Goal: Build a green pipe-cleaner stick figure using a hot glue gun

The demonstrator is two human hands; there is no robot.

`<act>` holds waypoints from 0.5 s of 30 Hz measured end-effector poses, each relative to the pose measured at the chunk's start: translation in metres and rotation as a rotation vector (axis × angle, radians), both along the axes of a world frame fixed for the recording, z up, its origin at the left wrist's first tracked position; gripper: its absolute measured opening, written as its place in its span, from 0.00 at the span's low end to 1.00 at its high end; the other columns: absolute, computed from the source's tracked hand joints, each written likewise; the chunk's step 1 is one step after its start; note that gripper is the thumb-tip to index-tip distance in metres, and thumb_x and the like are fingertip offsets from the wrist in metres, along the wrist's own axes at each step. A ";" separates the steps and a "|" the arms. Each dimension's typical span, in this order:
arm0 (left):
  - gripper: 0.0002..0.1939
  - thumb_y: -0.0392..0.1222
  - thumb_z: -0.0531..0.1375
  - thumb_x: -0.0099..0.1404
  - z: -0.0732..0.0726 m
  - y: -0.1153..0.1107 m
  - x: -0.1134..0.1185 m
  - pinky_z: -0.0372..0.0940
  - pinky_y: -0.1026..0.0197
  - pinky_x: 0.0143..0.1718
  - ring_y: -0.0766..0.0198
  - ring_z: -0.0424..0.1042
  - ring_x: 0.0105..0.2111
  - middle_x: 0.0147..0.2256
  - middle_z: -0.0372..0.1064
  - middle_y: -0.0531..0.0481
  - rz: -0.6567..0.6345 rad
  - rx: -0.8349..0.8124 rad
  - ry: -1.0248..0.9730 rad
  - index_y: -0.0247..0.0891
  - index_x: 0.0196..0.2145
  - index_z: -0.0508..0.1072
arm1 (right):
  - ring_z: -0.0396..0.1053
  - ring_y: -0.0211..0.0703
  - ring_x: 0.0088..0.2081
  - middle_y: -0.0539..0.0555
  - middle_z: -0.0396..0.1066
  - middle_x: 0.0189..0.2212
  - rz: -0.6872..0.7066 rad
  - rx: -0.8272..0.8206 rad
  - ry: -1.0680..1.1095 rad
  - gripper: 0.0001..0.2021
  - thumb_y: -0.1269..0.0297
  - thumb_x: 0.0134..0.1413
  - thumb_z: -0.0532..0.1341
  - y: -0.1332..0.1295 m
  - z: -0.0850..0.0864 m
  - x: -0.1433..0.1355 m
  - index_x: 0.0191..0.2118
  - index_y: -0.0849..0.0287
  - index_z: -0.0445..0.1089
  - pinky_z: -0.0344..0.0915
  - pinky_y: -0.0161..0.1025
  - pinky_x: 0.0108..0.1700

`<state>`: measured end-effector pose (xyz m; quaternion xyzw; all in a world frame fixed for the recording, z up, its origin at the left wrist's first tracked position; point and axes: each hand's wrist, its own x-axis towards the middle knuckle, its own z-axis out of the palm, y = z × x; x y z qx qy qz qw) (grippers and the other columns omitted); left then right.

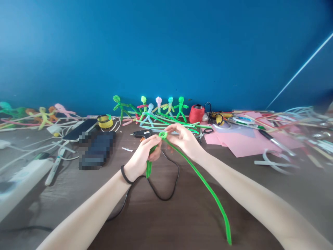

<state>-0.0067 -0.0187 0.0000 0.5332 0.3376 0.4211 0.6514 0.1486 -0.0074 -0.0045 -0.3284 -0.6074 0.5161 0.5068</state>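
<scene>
A green pipe cleaner [205,178] has a small loop at its top, held between my two hands above the middle of the table. My left hand [144,154], with a black band at the wrist, is closed around its lower part, and a short green end sticks out below the palm. My right hand [183,139] pinches the loop from the right side. From there a long tail curves down toward the table's front right. Just behind my left hand lies a black glue gun [142,133], its black cord [166,199] looping beneath the hands.
Several pipe-cleaner figures [181,108] stand along the blue wall, with loose green pipe cleaners [171,119] before them. A red thread spool [197,114] and pink paper [244,140] are to the right. Leftward are a phone [80,130], yellow tape [105,121] and a power strip [24,182].
</scene>
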 end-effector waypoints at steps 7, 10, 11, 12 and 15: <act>0.15 0.43 0.50 0.62 0.001 0.000 -0.003 0.39 0.66 0.16 0.76 0.41 0.11 0.09 0.45 0.61 -0.103 -0.042 -0.028 0.36 0.20 0.59 | 0.69 0.37 0.25 0.49 0.70 0.27 0.105 0.066 0.020 0.10 0.61 0.46 0.63 0.004 0.002 0.006 0.34 0.59 0.66 0.68 0.38 0.29; 0.15 0.43 0.50 0.62 0.002 0.000 -0.003 0.38 0.67 0.16 0.76 0.40 0.11 0.09 0.44 0.61 -0.149 -0.108 -0.039 0.36 0.20 0.59 | 0.70 0.37 0.26 0.49 0.70 0.26 0.065 0.124 -0.003 0.09 0.62 0.45 0.64 0.003 0.003 0.008 0.33 0.59 0.68 0.68 0.36 0.29; 0.14 0.42 0.50 0.62 0.002 0.000 -0.003 0.38 0.67 0.16 0.76 0.40 0.11 0.09 0.44 0.61 -0.160 -0.117 -0.039 0.36 0.20 0.59 | 0.69 0.36 0.26 0.49 0.70 0.25 0.053 0.135 -0.010 0.09 0.62 0.44 0.65 0.003 0.003 0.009 0.32 0.59 0.68 0.68 0.36 0.28; 0.13 0.42 0.50 0.62 0.002 0.000 -0.003 0.38 0.67 0.15 0.76 0.40 0.11 0.09 0.44 0.61 -0.166 -0.117 -0.037 0.36 0.20 0.59 | 0.69 0.36 0.25 0.50 0.71 0.25 0.044 0.142 -0.010 0.08 0.62 0.44 0.65 0.003 0.003 0.009 0.31 0.60 0.68 0.68 0.35 0.28; 0.13 0.42 0.51 0.62 0.001 0.000 -0.004 0.38 0.67 0.15 0.76 0.41 0.11 0.09 0.45 0.61 -0.176 -0.078 -0.015 0.36 0.21 0.59 | 0.69 0.36 0.25 0.50 0.71 0.24 0.047 0.131 0.016 0.09 0.61 0.43 0.66 0.004 0.002 0.009 0.28 0.61 0.68 0.68 0.35 0.27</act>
